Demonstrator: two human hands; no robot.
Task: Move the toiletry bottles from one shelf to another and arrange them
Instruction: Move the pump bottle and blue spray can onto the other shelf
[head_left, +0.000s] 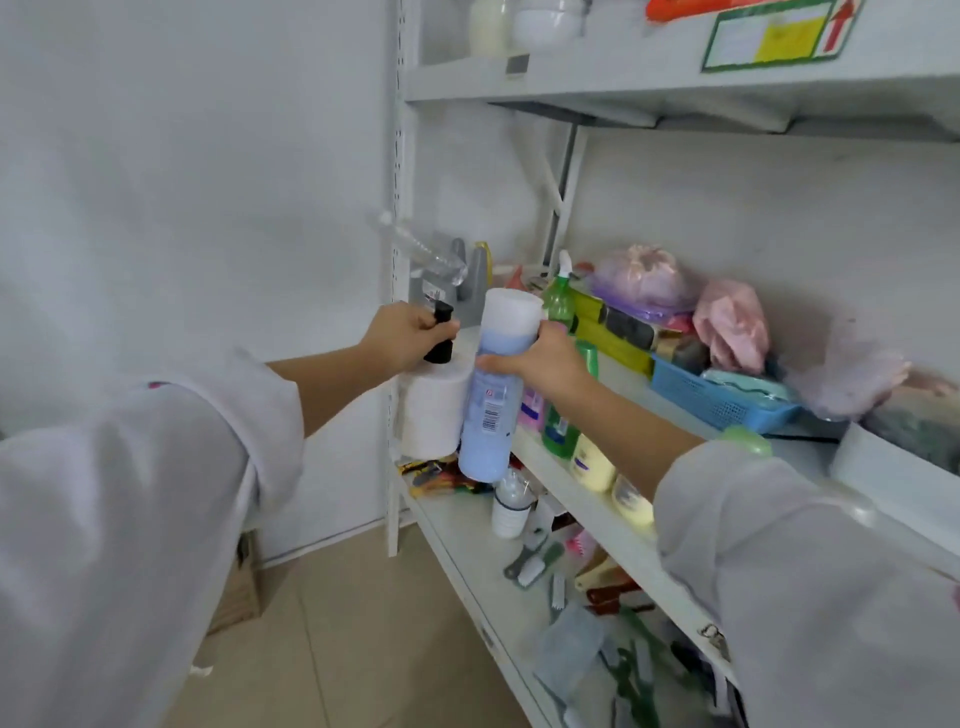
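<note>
My right hand (540, 358) grips a tall light-blue bottle (485, 415) with a white cap, just below that cap; it hangs in front of the middle shelf's left end. My left hand (402, 332) holds the black pump top of a white bottle (434, 410) right beside it. Along the front of the middle shelf (587, 504) stand a pink bottle (532, 408), a green bottle (560, 426) and two pale-yellow bottles (592, 462), partly hidden by my right forearm. A green spray bottle (561, 296) stands further back.
A blue basket (722, 400), pink and purple plastic bags (644, 275) and yellow-green boxes fill the back of the middle shelf. The lower shelf (467, 551) carries a small white bottle (511, 506), brushes and clutter. The upper shelf (675, 78) holds white containers. A wall is at left.
</note>
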